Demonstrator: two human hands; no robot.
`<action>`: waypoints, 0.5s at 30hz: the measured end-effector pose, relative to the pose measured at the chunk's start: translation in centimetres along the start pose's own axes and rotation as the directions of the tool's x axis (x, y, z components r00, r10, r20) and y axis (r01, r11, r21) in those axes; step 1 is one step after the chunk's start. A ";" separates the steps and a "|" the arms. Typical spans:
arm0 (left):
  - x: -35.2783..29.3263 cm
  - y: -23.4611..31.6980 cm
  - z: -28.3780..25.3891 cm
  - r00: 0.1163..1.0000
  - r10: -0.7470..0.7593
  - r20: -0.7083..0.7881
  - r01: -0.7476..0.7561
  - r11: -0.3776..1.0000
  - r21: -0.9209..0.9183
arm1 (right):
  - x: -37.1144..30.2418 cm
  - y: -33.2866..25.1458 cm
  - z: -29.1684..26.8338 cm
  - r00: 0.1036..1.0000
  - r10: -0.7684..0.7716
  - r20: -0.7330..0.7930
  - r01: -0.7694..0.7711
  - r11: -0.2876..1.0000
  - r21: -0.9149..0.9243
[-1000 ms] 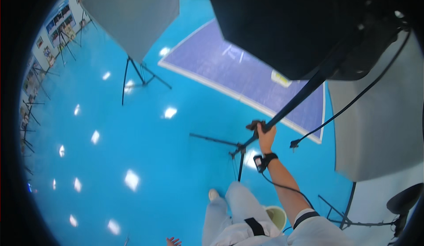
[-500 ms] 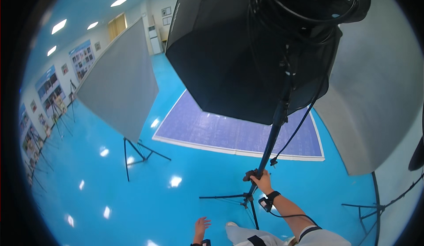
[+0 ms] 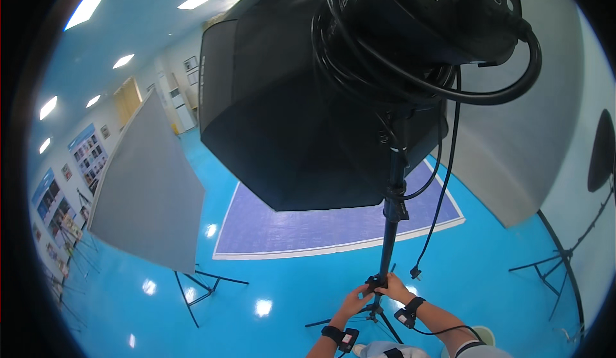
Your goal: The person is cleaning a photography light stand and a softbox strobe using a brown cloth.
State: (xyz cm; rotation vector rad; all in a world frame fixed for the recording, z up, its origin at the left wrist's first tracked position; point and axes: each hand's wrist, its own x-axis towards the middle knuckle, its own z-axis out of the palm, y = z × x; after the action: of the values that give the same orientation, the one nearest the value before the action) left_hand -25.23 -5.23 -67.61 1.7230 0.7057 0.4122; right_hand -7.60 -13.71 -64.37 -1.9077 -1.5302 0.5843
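A tall black light stand (image 3: 389,239) rises before me, bearing a big black softbox (image 3: 276,127) and a studio flash head (image 3: 423,24) wrapped in coiled black cable. My right hand (image 3: 396,290) is closed round the stand's lower pole from the right. From the left, my left hand (image 3: 355,301) has its fingers at the dark knob and collar (image 3: 375,283) on the same pole; they appear to grip it, though the fingertips are partly hidden. A loose power cable hangs beside the pole, its plug (image 3: 416,272) dangling over the floor.
To the left, a grey panel (image 3: 147,184) stands on a black tripod (image 3: 208,288). Beyond lies a purple mat (image 3: 289,233) with white edging. A grey backdrop (image 3: 507,133) curves down at right, near another stand (image 3: 564,255). Behind my right forearm sits a pale round container (image 3: 486,336).
My left hand has come up from below and reached the stand's collar. The pole now stands more upright, and the softbox sits further left and lower in view. My right hand keeps its hold.
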 end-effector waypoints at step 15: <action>-5.3 0.8 4.4 0.980 0.154 0.124 -0.153 0.988 -0.021 | -9.3 -5.5 0.8 0.968 0.130 -0.217 -0.089 0.978 0.191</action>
State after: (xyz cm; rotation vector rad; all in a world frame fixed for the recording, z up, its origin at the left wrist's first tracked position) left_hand -26.34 -12.02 -67.50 1.7819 0.4808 0.4093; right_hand -14.13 -21.78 -61.49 -1.8575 -1.1923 0.5125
